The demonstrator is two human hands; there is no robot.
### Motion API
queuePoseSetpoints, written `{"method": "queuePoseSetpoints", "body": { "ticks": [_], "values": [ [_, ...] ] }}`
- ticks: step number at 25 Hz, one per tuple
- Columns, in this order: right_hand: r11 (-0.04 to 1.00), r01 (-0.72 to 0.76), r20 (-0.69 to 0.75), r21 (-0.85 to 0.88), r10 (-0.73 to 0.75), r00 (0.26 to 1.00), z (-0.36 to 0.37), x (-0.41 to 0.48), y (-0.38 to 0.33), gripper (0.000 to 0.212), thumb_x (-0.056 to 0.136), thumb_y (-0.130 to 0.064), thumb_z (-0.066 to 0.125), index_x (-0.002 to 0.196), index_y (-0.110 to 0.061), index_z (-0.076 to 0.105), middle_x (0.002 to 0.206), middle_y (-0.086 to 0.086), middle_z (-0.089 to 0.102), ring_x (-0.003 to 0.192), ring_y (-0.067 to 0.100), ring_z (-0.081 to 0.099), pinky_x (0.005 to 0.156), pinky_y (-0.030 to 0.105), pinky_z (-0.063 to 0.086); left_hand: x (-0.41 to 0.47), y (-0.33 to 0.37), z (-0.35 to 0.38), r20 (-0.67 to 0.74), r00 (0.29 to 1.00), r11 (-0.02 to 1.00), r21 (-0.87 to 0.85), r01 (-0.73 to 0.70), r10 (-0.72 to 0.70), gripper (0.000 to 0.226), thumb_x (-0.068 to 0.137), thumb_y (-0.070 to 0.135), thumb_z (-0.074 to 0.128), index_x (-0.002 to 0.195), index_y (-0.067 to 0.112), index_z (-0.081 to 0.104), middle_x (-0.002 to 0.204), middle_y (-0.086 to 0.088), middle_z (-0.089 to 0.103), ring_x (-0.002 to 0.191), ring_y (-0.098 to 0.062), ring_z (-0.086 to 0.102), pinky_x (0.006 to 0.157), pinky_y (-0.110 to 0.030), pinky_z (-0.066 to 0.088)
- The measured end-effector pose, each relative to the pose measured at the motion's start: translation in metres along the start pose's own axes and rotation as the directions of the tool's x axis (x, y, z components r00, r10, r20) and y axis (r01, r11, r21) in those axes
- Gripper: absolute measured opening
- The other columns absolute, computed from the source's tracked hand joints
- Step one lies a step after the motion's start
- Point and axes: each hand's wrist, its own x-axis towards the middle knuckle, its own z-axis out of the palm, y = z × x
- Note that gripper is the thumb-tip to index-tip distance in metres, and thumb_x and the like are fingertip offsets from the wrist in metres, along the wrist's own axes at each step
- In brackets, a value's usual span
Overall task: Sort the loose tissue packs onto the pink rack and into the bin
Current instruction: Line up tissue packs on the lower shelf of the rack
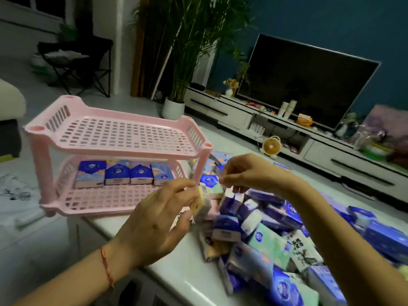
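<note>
Far off to the left of both hands, a dark folding chair (75, 62) is standing on the pale floor of a dim living room. Just beyond the left hand (154, 226), a two-tier pink rack (114, 138) is sitting on the white table (176, 272), with four tissue packs (123, 175) standing in a row on its lower shelf. The left hand, with a red string bracelet (106, 266) on its wrist, is pinching a pale pack (199, 204) between thumb and fingers, level with the rack's right front post. Well behind it, a tall leafy plant (187, 51) is rising from a white pot (173, 108). Just to the right, the right hand (249, 173) is hovering with its fingers curled; blur is hiding whether it is gripping anything. Below and to the right of that hand, a heap of loose packs (276, 239), mostly blue and purple, is spreading across the tabletop. Beyond it, a small round fan (270, 146) is sitting near a long white cabinet (331, 155) carrying a dark television (309, 80) against a teal wall (331, 18).
</note>
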Motion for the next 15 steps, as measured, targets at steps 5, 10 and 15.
{"method": "queuePoseSetpoints", "body": {
  "ticks": [5,10,15],
  "values": [
    [0.711,-0.371,-0.16,-0.598,0.347,0.924,-0.027,0.01,0.054,0.033,0.07,-0.031,0.075,0.089,-0.016,0.054,0.1,0.01,0.054,0.085,0.024,0.051,0.065,0.025,0.04,-0.003,-0.001,0.006,0.003,0.997,0.997,-0.005,0.071,-0.071,0.031,0.098,0.035,0.025,0.111,0.017,0.047,0.119,0.001,0.046,0.099,-0.011,0.053,0.078,-0.02,0.045],
    [0.749,-0.427,-0.124,-0.506,0.427,0.896,-0.024,-0.006,0.069,0.051,0.076,-0.028,0.072,0.117,-0.008,0.049,0.116,0.011,0.059,0.086,0.02,0.05,0.067,0.028,0.041,-0.001,0.008,0.005,0.072,0.992,0.989,-0.092,0.113,-0.107,0.025,0.094,0.032,0.036,0.112,0.02,0.048,0.119,0.006,0.047,0.096,0.0,0.051,0.082,-0.007,0.04],
    [0.909,-0.236,-0.149,-0.345,0.195,0.969,-0.043,-0.041,-0.004,0.04,0.077,-0.039,0.071,0.1,-0.015,0.05,0.097,0.004,0.063,0.083,0.018,0.061,0.075,0.03,0.052,0.013,0.051,0.001,0.377,0.732,0.313,-0.724,0.615,-0.567,0.03,0.075,0.052,0.054,0.094,0.031,0.066,0.092,-0.001,0.069,0.072,-0.008,0.065,0.061,-0.02,0.053]
  ]
}}
